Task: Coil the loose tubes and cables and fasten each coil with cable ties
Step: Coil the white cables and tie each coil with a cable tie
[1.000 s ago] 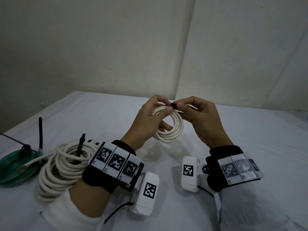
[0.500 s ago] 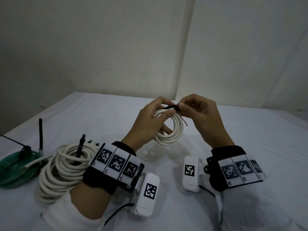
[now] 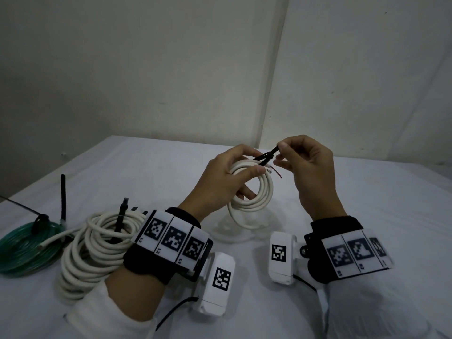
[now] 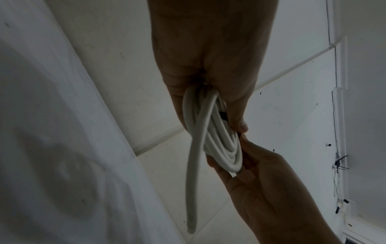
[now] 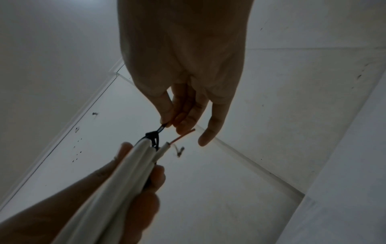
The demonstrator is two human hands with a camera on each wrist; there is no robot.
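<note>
My left hand (image 3: 230, 177) grips a small coil of white cable (image 3: 254, 204) and holds it above the white table. A black cable tie (image 3: 266, 156) loops round the coil's top strands. My right hand (image 3: 281, 152) pinches the tie's free tail between thumb and forefinger, up and to the right of the coil. The cable's cut end sticks out beside the tie with a bare red wire (image 3: 277, 172). In the right wrist view the tie (image 5: 153, 137) cinches the white strands (image 5: 133, 158). In the left wrist view the coil (image 4: 217, 142) hangs from my palm with one long strand (image 4: 193, 181) trailing down.
A large coil of white cable (image 3: 95, 248) with an upright black tie (image 3: 121, 216) lies at the left on the table (image 3: 367, 196). Further left lies a green tube coil (image 3: 23, 245) with black ties. Two walls meet behind the table.
My right hand has drawn the tie's tail up and to the right, away from the coil, and the loop has tightened. The cable's red wire end now shows.
</note>
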